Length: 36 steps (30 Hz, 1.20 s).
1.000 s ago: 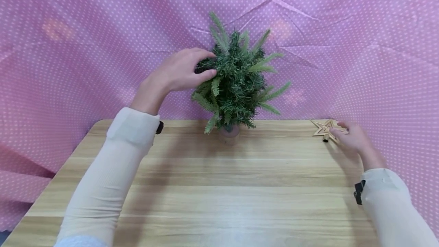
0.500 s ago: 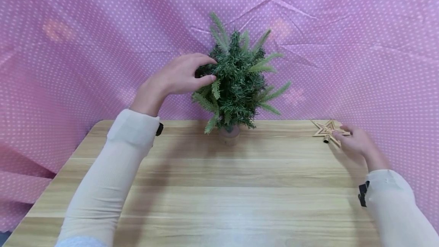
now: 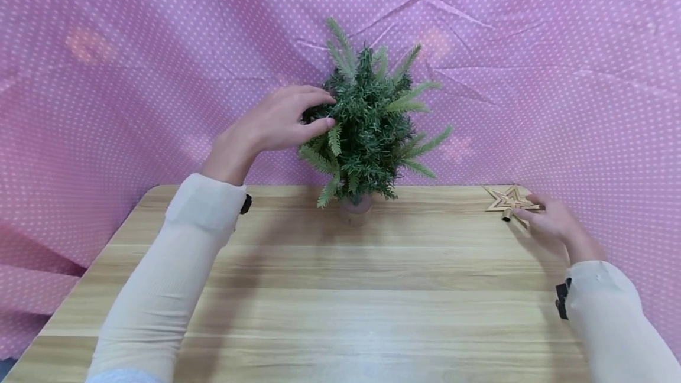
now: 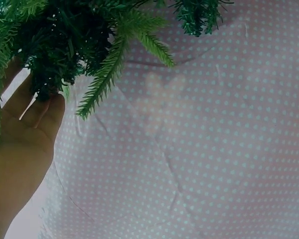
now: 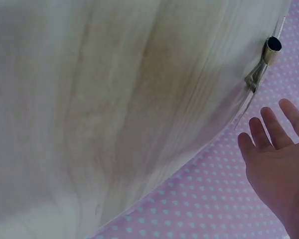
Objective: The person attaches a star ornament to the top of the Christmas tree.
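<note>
A small green artificial Christmas tree (image 3: 372, 117) stands upright on a round base at the table's back edge. My left hand (image 3: 287, 117) is at its left side, thumb and fingers spread apart among the branches. In the left wrist view the fingers of my left hand (image 4: 30, 129) reach up under dark branches (image 4: 65, 45). A gold star tree topper (image 3: 505, 201) with a short tube lies at the back right corner. My right hand (image 3: 555, 223) has its fingertips beside the star's right point. In the right wrist view, the fingers of my right hand (image 5: 279, 144) are loosely spread.
The wooden table (image 3: 362, 306) has rounded back corners. Pink dotted cloth (image 3: 532, 75) hangs behind it and around both sides. Part of the star's tube (image 5: 272, 47) shows near the table edge in the right wrist view.
My right hand has drawn back slightly to the right, with less of it over the star. My left hand has lowered a little along the tree, which has stayed in place.
</note>
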Tool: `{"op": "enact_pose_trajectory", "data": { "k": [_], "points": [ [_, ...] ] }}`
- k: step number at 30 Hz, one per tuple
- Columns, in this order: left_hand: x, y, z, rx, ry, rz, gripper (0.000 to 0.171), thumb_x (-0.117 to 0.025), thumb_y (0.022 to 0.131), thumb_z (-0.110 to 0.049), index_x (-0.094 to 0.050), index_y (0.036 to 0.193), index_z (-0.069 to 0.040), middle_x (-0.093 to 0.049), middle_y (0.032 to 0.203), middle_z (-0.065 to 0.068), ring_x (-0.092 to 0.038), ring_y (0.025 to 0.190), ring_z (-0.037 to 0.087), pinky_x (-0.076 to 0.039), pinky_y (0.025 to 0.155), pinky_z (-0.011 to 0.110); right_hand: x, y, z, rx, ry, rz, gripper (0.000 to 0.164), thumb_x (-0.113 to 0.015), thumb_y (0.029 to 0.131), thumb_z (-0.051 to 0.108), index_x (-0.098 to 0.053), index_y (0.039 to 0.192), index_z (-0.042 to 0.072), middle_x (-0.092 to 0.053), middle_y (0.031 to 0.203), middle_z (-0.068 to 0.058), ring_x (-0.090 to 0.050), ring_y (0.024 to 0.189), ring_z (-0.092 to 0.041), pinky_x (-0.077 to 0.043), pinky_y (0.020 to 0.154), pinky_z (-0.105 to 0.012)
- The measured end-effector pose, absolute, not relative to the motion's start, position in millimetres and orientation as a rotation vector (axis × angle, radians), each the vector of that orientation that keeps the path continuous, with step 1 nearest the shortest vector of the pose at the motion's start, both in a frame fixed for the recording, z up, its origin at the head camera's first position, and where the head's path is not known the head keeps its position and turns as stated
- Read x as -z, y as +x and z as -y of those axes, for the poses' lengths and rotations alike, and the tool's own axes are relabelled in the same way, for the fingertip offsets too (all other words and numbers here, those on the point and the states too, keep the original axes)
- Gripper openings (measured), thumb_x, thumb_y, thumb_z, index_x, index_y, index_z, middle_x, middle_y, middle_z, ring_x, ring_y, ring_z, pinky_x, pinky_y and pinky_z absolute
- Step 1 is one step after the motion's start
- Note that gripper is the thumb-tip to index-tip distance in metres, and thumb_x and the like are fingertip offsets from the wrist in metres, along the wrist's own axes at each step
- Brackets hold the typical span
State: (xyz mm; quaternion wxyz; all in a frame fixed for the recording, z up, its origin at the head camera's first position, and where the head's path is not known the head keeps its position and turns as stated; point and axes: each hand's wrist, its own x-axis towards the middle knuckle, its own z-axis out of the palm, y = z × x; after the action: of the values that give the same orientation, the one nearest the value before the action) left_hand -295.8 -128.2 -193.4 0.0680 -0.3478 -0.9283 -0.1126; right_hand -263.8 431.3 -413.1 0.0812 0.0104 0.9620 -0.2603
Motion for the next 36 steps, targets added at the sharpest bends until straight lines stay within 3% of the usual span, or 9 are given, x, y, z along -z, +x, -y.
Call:
{"op": "enact_pose_trajectory", "data": {
  "k": [13, 18, 36],
  "points": [
    [200, -296, 128, 0.353, -1.029, 2.764, 0.061, -0.050, 0.101, -0.049, -0.052, 0.148, -0.010, -0.045, 0.154, 0.012, -0.036, 0.145, 0.033, -0.024, 0.121, 0.054, 421, -270, -432, 0.893, 0.044, -2.789, 0.097, -0.056, 0.099, 0.057, -0.016, 0.156, -0.009, -0.015, 0.151, -0.047, -0.016, 0.135, -0.068, -0.017, 0.102, -0.082],
    [203, -297, 128, 0.376, -1.045, 2.735, 0.059, -0.053, 0.099, -0.048, -0.054, 0.145, -0.010, -0.048, 0.151, 0.011, -0.039, 0.142, 0.033, -0.028, 0.119, 0.053, 424, -274, -433, 0.792, -0.033, -2.845, 0.091, -0.054, 0.102, 0.052, -0.018, 0.152, -0.016, -0.019, 0.147, -0.049, -0.020, 0.132, -0.069, -0.020, 0.103, -0.081],
    [209, -297, 131, 0.473, -1.065, 2.693, 0.059, -0.057, 0.097, -0.047, -0.054, 0.144, -0.010, -0.048, 0.150, 0.012, -0.040, 0.140, 0.031, -0.030, 0.117, 0.054, 429, -279, -439, 0.720, -0.072, -2.866, 0.086, -0.053, 0.103, 0.050, -0.026, 0.146, -0.020, -0.021, 0.144, -0.051, -0.023, 0.129, -0.070, -0.022, 0.103, -0.080]
  ]
}}
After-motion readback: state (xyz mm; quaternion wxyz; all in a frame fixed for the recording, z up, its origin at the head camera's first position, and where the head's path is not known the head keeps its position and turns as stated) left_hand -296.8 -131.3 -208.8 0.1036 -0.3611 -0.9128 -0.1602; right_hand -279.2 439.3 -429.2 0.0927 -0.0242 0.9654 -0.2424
